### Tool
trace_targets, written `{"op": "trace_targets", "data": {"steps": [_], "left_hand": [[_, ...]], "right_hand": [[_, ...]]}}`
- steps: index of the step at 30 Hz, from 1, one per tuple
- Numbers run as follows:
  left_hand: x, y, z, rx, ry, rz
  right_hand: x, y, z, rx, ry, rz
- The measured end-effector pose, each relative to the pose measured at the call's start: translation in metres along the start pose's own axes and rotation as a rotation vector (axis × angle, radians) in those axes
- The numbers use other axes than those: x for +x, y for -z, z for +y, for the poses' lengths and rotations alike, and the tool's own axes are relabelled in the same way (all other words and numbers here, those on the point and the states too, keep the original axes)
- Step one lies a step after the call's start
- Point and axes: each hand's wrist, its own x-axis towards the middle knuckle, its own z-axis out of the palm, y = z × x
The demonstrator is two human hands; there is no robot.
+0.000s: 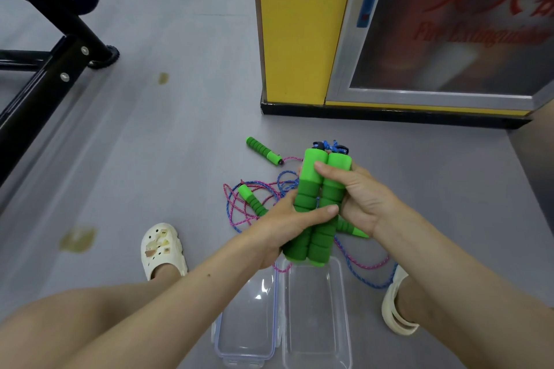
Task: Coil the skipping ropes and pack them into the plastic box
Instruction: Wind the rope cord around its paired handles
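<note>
Two green foam skipping-rope handles [317, 189] stand side by side, upright, above the floor. My left hand [278, 231] grips their lower part and my right hand [356, 198] grips their upper part from the right. A blue cord bundle [332, 146] shows at the handles' top. On the floor lie a loose pink and blue rope [248, 204], a second green handle [263, 150] farther back, another handle [253, 199] among the cord, and a green tip [353, 228] under my right wrist. The clear plastic box [317, 314] sits open below my hands, its lid [245, 320] beside it on the left.
A yellow pillar [293, 27] with a glass fire-extinguisher cabinet [449, 24] stands behind. A black gym machine frame [51, 63] fills the left. My feet in cream clogs [163, 249] flank the box. Grey floor with a few stains.
</note>
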Motion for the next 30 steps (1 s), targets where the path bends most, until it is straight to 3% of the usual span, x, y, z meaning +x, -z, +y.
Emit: {"op": "trace_targets", "data": {"steps": [2,9,17,23,30], "left_hand": [[-0.002,0.001,0.001,0.005,0.032,-0.072],[0.0,0.003,0.003,-0.047,0.01,-0.094],[-0.006,0.009,0.003,0.097,0.023,-0.161],[-0.006,0.014,0.008,0.071,0.001,-0.126],[-0.008,0.016,0.008,0.04,0.073,-0.141]], "right_hand": [[-0.001,0.0,0.001,0.006,-0.014,-0.001],[-0.001,0.005,-0.01,0.045,-0.078,-0.047],[0.003,0.012,-0.02,0.043,-0.102,0.032],[0.002,0.013,-0.02,-0.041,-0.06,-0.112],[0.01,0.009,-0.012,-0.165,0.068,0.125]]}}
